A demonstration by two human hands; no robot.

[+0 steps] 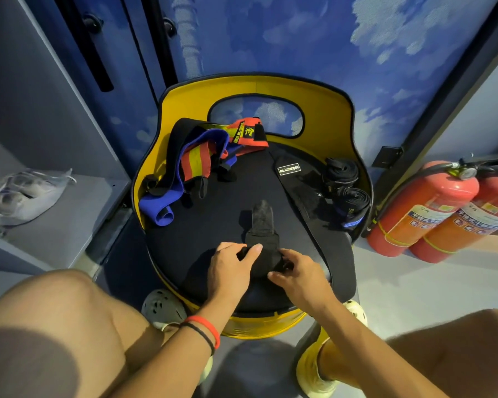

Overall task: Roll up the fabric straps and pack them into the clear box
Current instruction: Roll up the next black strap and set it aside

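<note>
A blue wall [371, 53] printed with pale clouds is filling the back of the room, with a grey locker shelf [69, 225] standing to the left and a pale floor [400, 282] spreading below. A yellow chair [253, 86] is facing the person, its black seat [213, 225] serving as the work surface. Two red fire extinguishers [423, 208] are leaning on the floor to the right of the chair. A long black belt [302, 193] with a small label is lying diagonally across the seat's right side. A tangle of blue, red and yellow straps [196, 159] is piled at the seat's back left, and two rolled black straps [344, 182] are sitting at the right edge, beside the belt. A crumpled plastic bag [26, 193] is resting on the shelf. At the seat's front, a black strap [260, 222] is stretching away from the person, its near end bunched into a roll. The left hand [230, 268] is gripping that roll, thumb laid over the top, and the right hand [299, 272] is pinching it with curled fingers from the other side.
</note>
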